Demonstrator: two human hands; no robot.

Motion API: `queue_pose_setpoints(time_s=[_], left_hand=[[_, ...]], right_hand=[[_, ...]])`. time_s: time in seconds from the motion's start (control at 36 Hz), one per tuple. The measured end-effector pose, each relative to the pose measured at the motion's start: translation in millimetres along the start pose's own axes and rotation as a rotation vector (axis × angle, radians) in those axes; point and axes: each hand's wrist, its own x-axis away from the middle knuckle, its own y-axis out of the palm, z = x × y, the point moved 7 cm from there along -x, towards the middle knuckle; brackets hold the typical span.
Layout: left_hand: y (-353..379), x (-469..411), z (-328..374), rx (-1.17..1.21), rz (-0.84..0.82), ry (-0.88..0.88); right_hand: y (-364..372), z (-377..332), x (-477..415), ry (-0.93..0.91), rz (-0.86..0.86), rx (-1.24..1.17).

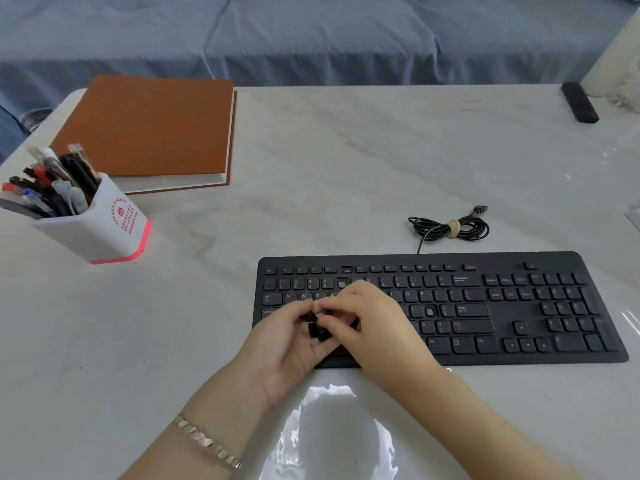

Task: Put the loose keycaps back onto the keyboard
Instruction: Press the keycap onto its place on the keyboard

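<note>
A black keyboard (485,306) lies on the marble table, right of centre. Bare sockets show in the number row (342,284), the function row (347,270) and the home row (429,311). My left hand (284,344) is cupped palm up over the keyboard's left end and holds several loose black keycaps (317,329). My right hand (370,320) reaches into that palm, its fingertips pinching one of the keycaps. Both hands hide the keys beneath them.
The keyboard's coiled cable (450,228) lies behind it. A brown book (152,129) sits at the back left, and a white pen holder (93,220) full of pens stands at the left. A black remote (579,102) rests at the far right.
</note>
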Motion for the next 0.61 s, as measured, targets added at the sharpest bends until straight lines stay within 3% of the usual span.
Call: queue_pose_setpoints(time_s=[0.19, 0.42, 0.61], left_hand=[[4.1, -3.0, -10.1, -0.057, -0.046, -0.023], [8.3, -2.4, -11.0, -0.074, -0.069, -0.037], [6.3, -3.5, -5.4, -0.088, -0.013, -0.010]], right_hand=[[-9.9, 0.7, 4.3, 0.010, -0.059, -0.024], [-16.6, 12.5, 8.7, 0.072, 0.035, -0.125], [-33.1, 17.7, 16.7, 0.202, 0.150, -0.705]])
